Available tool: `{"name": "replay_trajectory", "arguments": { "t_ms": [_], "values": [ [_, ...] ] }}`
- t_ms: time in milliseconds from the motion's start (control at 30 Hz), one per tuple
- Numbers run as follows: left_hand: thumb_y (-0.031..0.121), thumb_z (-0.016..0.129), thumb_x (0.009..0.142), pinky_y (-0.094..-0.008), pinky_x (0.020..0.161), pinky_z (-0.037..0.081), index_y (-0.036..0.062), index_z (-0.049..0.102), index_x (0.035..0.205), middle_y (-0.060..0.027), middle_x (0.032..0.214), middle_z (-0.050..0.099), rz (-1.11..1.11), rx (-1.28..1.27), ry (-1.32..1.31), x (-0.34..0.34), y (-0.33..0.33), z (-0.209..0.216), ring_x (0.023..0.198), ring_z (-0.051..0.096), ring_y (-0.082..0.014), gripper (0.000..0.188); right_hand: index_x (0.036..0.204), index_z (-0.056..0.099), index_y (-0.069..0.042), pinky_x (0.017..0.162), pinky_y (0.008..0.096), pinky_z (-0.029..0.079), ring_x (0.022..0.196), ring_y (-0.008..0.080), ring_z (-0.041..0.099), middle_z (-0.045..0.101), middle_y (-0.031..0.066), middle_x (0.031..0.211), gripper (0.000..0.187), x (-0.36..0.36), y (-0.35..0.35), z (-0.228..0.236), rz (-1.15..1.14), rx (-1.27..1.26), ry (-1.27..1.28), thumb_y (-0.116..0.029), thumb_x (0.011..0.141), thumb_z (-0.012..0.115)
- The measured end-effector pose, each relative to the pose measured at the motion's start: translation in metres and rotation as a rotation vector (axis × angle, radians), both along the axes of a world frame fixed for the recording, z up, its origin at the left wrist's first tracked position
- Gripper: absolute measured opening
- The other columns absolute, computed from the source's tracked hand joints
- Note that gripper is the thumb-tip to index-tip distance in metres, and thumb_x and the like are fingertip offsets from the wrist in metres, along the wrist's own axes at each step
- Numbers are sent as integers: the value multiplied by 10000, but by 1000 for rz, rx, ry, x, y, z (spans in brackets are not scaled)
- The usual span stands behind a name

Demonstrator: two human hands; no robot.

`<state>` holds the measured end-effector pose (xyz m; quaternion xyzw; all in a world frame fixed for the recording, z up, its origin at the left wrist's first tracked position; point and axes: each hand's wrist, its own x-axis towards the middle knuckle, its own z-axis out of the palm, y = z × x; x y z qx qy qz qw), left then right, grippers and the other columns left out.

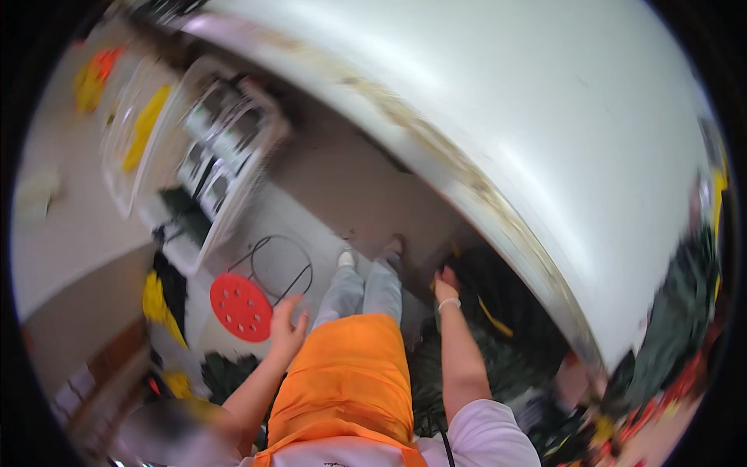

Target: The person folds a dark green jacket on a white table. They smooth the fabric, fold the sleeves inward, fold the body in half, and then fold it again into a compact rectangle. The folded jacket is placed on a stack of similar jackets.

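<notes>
My left hand (288, 325) is held out with its fingers apart and nothing in it. It is close to the right edge of a round red stool (241, 307) with holes in its seat. My right hand (446, 283), with a pale band at the wrist, is stretched forward under the edge of the white table. Its fingers look curled, right beside a heap of dark cloth (498, 354) with yellow strips; blur hides what they hold, if anything. An orange apron (342, 373) covers my front.
The large white table (560, 117) with a worn edge curves across the front and right. At the left stands a white plastic crate (233, 222) with grey and white items. More dark green cloth (669, 335) lies at the right, and yellow cloth (161, 307) at the left.
</notes>
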<state>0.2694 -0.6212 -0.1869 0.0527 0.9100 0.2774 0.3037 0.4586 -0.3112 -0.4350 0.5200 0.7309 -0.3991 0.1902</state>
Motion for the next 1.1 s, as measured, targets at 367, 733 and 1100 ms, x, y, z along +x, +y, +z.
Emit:
{"name": "replay_trajectory", "arguments": {
  "t_ms": [367,733,1100],
  "values": [
    [130,600,833,-474,1104,185,18,305,1401,-175,1445,333,-916,584,861,-51,329,92,1353,276,-352,650,1347,404,-40,986,441,412,1205,372,440,401,201,1353,507,336,-29,155,-1324,238,-425,-167,888,578],
    [480,363,928,-454,1081,239,2,359,1390,-214,1430,352,-1217,293,1004,1,389,73,1327,321,-380,665,1448,233,-134,1021,489,335,1315,310,341,261,165,1471,779,408,64,86,-1214,64,-722,-270,813,664],
    [409,319,952,-437,1103,213,7,327,1408,-199,1452,323,-1221,278,970,4,399,67,1350,291,-361,608,1234,556,-94,908,452,444,1034,359,593,600,226,1141,412,570,-141,92,-1230,-68,-743,-171,830,574]
  ]
}}
